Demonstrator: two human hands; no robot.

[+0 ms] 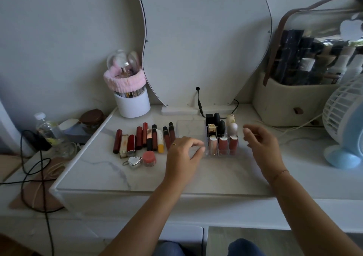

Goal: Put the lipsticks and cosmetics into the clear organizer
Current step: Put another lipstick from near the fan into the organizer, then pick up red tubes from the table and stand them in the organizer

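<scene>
A clear organizer (191, 127) stands mid-table; its right compartments hold several upright lipsticks and glosses (223, 143), its left compartments show nothing inside. Left of it, several lipsticks and tubes (145, 139) lie side by side on the marble top, with a silver heart case (135, 161) and a small pink jar (149, 158) in front. My left hand (183, 154) hovers at the organizer's front left corner, fingers relaxed, holding nothing. At the organizer's right side my right hand (261, 147) is raised, fingers loosely curled and empty.
A white brush holder (132, 103) with a pink band stands back left, beside a mirror (202, 39) with its cable. A beige cosmetic case (290, 102) and a blue-white fan (343, 126) are at the right. Cables and a bottle (47, 128) lie off the table's left edge.
</scene>
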